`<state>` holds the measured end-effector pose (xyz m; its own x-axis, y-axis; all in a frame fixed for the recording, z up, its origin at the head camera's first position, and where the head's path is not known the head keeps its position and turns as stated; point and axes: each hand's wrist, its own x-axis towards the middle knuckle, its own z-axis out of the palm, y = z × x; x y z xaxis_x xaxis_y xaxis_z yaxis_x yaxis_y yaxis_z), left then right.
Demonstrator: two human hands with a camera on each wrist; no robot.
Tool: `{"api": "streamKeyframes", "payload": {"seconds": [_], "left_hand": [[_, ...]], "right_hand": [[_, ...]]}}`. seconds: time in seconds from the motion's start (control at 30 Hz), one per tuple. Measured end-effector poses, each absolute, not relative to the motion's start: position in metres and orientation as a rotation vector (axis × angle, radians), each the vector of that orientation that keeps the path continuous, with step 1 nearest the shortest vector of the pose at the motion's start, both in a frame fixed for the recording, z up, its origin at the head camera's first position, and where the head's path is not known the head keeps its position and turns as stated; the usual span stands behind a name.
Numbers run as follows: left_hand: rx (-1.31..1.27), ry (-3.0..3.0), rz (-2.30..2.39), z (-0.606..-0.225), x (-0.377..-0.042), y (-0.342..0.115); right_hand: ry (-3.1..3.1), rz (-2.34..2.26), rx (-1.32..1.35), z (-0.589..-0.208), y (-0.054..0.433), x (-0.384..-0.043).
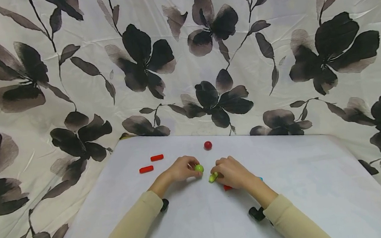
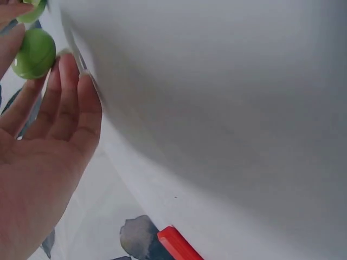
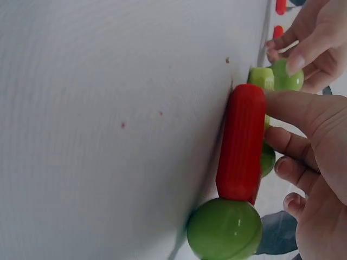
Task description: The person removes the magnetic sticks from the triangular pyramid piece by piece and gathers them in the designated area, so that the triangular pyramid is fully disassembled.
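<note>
Two hands are seen in the head view above a white surface (image 1: 301, 185). A green ball (image 1: 199, 168) is pinched between the thumb and fingers of the left hand (image 1: 182, 168). A light green stick (image 1: 212, 177) is clasped in the fingers of the right hand (image 1: 234, 172); it is held just to the right of the green ball, with a small gap between. Farther right of the green ball, a red piece (image 1: 228, 187) and a blue piece (image 1: 260, 178) are mostly hidden by the right hand. A red ball (image 1: 208, 145) is placed beyond the green ball, and two red sticks (image 1: 157, 157) are laid to its left. Behind it all, a flowered cloth (image 1: 180, 78) is hung.

In the left wrist view, the green ball is gripped at the fingertips; above it a second green piece (image 2: 33, 12) is cut by the edge. Well below and to the right of the ball, the end of a red stick is shown.

In the right wrist view, the green ball is seen behind the light green stick. Nearer the camera than the ball, a large red stick (image 3: 241, 143) is shown with a second green ball (image 3: 225, 230) at its end. A third green ball (image 3: 267, 160) is partly covered by the red stick; whether they touch cannot be told.
</note>
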<state>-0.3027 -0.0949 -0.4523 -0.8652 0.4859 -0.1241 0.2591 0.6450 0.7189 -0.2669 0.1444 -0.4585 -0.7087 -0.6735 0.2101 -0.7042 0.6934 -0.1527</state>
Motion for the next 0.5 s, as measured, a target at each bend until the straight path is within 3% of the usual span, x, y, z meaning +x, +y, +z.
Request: {"api": "streamKeyframes", "payload": {"seconds": [0.5], "left_hand": [[0.392, 2.760, 1.028, -0.459, -0.354, -0.071]], "right_hand": [[-2.872, 0.569, 0.721, -0.455, 0.173, -0.269]]}}
